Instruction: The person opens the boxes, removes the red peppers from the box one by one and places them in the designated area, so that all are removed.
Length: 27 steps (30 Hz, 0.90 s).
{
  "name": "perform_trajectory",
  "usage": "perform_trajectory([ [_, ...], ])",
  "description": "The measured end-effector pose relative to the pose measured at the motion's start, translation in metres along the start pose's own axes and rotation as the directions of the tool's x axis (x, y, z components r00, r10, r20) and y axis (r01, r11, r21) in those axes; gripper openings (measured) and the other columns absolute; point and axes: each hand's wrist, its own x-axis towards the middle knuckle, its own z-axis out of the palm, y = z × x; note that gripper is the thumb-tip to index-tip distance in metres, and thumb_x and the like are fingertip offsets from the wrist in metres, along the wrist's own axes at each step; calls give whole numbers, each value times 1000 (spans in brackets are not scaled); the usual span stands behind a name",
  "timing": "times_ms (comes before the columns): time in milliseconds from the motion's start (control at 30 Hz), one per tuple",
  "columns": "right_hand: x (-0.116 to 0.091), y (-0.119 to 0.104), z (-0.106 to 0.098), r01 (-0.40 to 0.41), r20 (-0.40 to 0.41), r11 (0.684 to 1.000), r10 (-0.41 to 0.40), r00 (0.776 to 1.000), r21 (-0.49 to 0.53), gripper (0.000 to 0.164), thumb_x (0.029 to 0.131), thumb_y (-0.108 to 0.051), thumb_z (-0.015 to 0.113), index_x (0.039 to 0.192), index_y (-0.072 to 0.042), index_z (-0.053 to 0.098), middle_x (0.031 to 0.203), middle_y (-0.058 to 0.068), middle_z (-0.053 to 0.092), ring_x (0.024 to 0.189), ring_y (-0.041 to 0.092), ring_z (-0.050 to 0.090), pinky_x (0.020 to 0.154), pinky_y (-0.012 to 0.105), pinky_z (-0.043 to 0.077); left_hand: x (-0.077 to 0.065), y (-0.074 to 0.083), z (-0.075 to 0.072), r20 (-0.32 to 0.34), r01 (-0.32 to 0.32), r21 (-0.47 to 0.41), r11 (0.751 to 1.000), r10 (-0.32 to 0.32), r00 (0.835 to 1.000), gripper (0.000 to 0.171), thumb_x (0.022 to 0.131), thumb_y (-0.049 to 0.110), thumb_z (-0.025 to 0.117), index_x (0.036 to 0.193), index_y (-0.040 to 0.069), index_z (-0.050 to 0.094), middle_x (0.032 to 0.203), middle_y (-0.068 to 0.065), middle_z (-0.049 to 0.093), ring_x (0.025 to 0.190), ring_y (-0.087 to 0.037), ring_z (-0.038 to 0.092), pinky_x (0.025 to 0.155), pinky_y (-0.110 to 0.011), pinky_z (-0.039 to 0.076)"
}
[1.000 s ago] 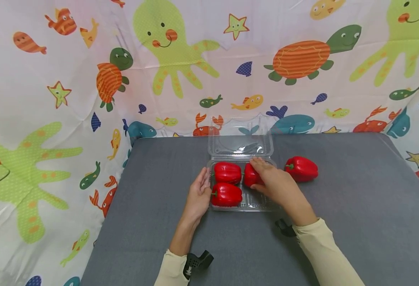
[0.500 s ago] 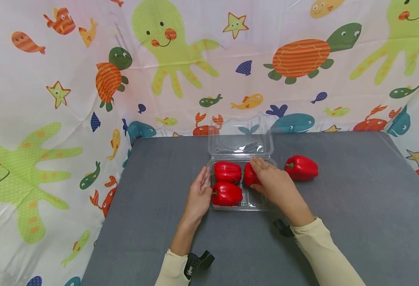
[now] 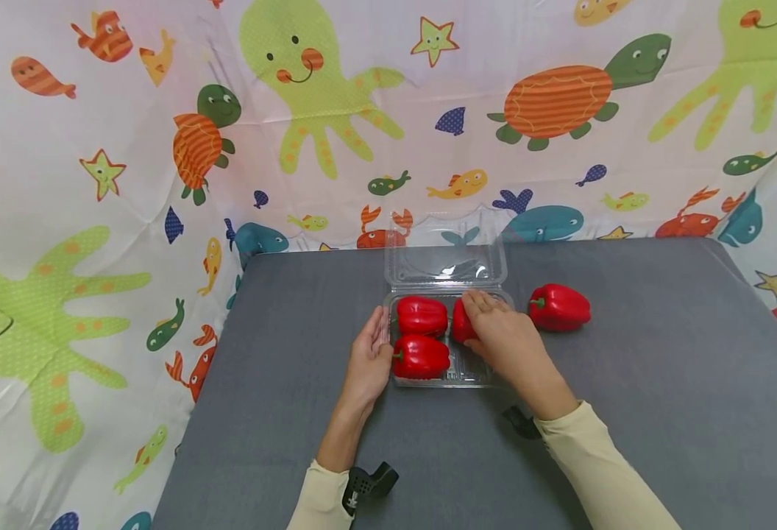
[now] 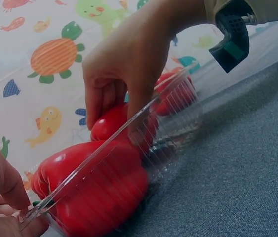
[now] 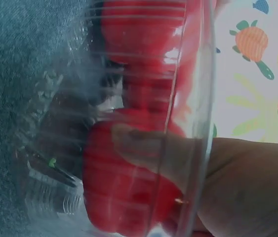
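A clear plastic clamshell container [image 3: 471, 375] lies on the table with its lid [image 3: 446, 266] raised at the back. Inside its left half sit two red bell peppers, one at the rear [image 3: 421, 316] and one in front [image 3: 421, 356]. My left hand [image 3: 370, 361] holds the container's left edge; in the left wrist view its fingers pinch the rim near a green stem. My right hand [image 3: 508, 342] reaches in from the right and grips a third red bell pepper [image 3: 461, 322] at the back right, thumb against its side [image 5: 121, 182]. The palm hides most of that pepper.
Another red bell pepper [image 3: 559, 307] lies on the grey table [image 3: 660, 383], just right of the container. A patterned sea-animal curtain [image 3: 355, 125] hangs behind and to the left of the table.
My right wrist has shifted slightly left while the hand stays on the same pepper. The left hand keeps its hold. The head view has tilted a little.
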Motion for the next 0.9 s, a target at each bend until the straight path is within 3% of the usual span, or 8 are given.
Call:
perform_trajectory([
  [500,-2,-12,0,-26,-61,996,21,998,-86,90,74,-31,98,148,2,59,143,23,64,129,42,64,92,56,61,-1,1,0,-7,-4,-9,1000,4,1000,71,100,-15,36,167,-3,17,173,-13,26,160,-23,25,127,-36,24],
  [900,-5,-21,1,-54,-107,990,40,993,-133,85,75,-26,97,145,5,60,142,24,64,131,41,63,100,54,59,0,0,1,-14,-5,-17,1000,5,1000,72,98,-16,36,166,-4,18,173,-13,27,159,-23,25,127,-34,24],
])
